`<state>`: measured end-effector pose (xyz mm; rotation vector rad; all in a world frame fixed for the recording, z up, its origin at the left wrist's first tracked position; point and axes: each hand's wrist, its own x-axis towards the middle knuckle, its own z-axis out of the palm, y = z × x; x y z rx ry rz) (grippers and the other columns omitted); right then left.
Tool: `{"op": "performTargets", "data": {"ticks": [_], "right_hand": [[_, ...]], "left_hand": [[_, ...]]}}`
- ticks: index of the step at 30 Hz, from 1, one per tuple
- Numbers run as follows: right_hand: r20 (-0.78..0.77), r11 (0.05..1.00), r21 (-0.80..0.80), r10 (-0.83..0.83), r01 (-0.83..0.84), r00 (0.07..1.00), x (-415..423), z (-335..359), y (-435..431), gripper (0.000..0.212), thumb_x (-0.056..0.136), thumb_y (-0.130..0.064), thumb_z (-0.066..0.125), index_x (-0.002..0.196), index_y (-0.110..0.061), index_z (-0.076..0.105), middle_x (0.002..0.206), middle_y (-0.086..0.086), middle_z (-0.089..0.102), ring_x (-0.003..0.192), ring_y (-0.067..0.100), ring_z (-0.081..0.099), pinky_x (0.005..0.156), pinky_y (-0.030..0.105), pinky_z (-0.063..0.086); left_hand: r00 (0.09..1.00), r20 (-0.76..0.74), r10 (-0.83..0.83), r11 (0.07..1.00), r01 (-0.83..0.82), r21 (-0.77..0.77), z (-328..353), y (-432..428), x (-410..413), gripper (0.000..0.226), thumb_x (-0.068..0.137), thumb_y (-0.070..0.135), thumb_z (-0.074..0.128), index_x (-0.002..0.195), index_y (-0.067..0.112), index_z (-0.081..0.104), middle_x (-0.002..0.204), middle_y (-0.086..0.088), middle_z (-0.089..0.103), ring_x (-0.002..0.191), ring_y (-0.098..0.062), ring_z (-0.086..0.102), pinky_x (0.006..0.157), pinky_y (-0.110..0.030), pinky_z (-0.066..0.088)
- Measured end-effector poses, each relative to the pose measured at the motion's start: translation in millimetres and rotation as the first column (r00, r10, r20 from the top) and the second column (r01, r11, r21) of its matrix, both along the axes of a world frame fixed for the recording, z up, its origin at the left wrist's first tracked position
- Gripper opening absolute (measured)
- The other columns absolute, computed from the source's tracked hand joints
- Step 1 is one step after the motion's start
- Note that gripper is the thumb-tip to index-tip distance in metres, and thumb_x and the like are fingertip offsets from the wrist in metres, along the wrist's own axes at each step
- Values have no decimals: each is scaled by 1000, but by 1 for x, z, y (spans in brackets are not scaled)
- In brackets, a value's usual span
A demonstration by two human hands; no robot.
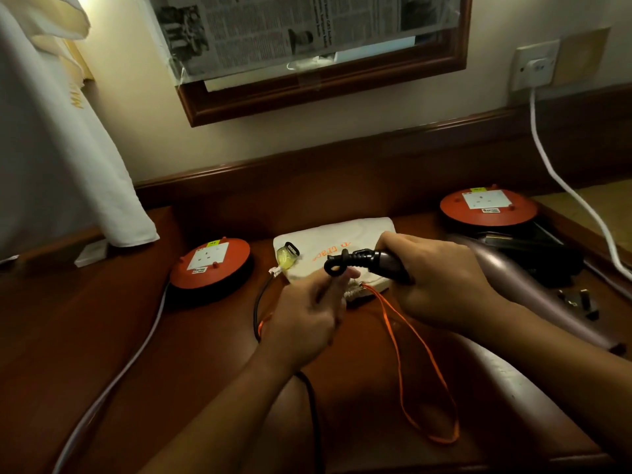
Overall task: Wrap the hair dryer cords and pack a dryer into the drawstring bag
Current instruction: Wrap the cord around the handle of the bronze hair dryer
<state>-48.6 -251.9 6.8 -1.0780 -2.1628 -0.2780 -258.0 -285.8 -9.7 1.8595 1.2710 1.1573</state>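
Note:
My right hand (441, 285) grips the handle of a dark mauve hair dryer (386, 263), its black strain relief and hanging loop pointing left. My left hand (307, 309) pinches the black cord (313, 405) just under that loop; the cord runs down past my left wrist and loops out to the left. Beneath both hands lies the white drawstring bag (342, 234) with orange lettering, its orange drawstring (427, 388) trailing toward me. A second dark dryer (533, 248) lies at the right, partly hidden behind a blurred mauve shape.
Two orange cable reels with white sockets sit on the wooden desk (102, 336), one at the left (210, 265) and one at the back right (489, 208). A white cable (561, 186) hangs from a wall socket. A plug (578, 301) lies at the right. White cloth (61, 148) hangs left.

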Motion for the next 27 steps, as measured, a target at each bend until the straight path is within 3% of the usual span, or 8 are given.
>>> {"op": "performTargets", "data": {"ticks": [3, 6, 10, 13, 19, 21, 25, 27], "right_hand": [[69, 992, -40, -114, 117, 991, -3, 2, 7, 26, 78, -23, 64, 98, -28, 50, 81, -8, 60, 66, 20, 60, 47, 26, 34], [224, 982, -63, -158, 176, 962, -6, 4, 11, 26, 81, -26, 61, 104, -30, 50, 87, -6, 60, 74, 21, 61, 53, 30, 38], [323, 995, 57, -101, 87, 941, -12, -2, 10, 38, 68, -26, 76, 100, -30, 56, 76, -6, 61, 60, 22, 59, 50, 29, 32], [377, 990, 137, -23, -31, 926, -11, 4, 1, 36, 59, -21, 74, 89, -28, 55, 68, -5, 57, 53, 24, 56, 48, 28, 27], [160, 989, 132, 44, -66, 986, -7, 26, -9, 24, 73, -24, 66, 93, -28, 54, 76, -7, 60, 63, 23, 60, 43, 35, 42], [100, 993, 115, -8, -3, 995, -6, 28, -5, 23, 74, -22, 65, 92, -28, 52, 75, -8, 58, 62, 22, 58, 44, 31, 38], [138, 985, 98, -153, 140, 979, -6, 19, 4, 23, 75, -19, 66, 90, -26, 50, 72, -11, 49, 56, 18, 47, 47, 25, 26], [157, 979, 74, -201, 192, 967, -11, 14, 7, 23, 76, -20, 66, 90, -26, 50, 73, -10, 49, 56, 19, 49, 47, 25, 26]], "left_hand": [[889, -454, 66, 990, -2, 142, 7, -13, 8, 18, 106, 37, 46, 112, 27, 59, 66, 8, 54, 53, -6, 50, 50, -26, 35], [706, -693, 142, 963, 63, 262, 29, -19, 3, 26, 104, 43, 43, 103, 25, 61, 78, 8, 61, 67, -9, 55, 60, -31, 45], [766, -637, 87, 921, 182, 344, 68, -5, -18, 16, 95, 35, 67, 93, 21, 74, 71, 7, 68, 59, -8, 61, 55, -34, 53], [874, -474, -107, 965, 206, 163, 83, 15, -34, 7, 82, 20, 82, 87, 15, 79, 78, 4, 75, 74, -10, 72, 68, -27, 58], [983, -64, -173, 985, 173, -6, 49, 22, -32, 16, 94, 3, 64, 96, 14, 76, 76, -4, 73, 69, -12, 64, 62, -22, 53], [972, -222, -75, 997, 72, -22, 34, 12, -24, 18, 103, 17, 54, 93, 22, 69, 64, 5, 62, 53, -10, 52, 52, -28, 46], [790, -612, 41, 988, 59, 142, 19, -12, -14, 30, 106, 32, 44, 132, 26, 59, 71, 10, 55, 55, -7, 50, 53, -28, 40], [775, -629, 60, 960, 127, 249, 28, -24, -11, 23, 105, 33, 46, 109, 22, 66, 73, 7, 60, 59, -9, 54, 55, -35, 46]]}}
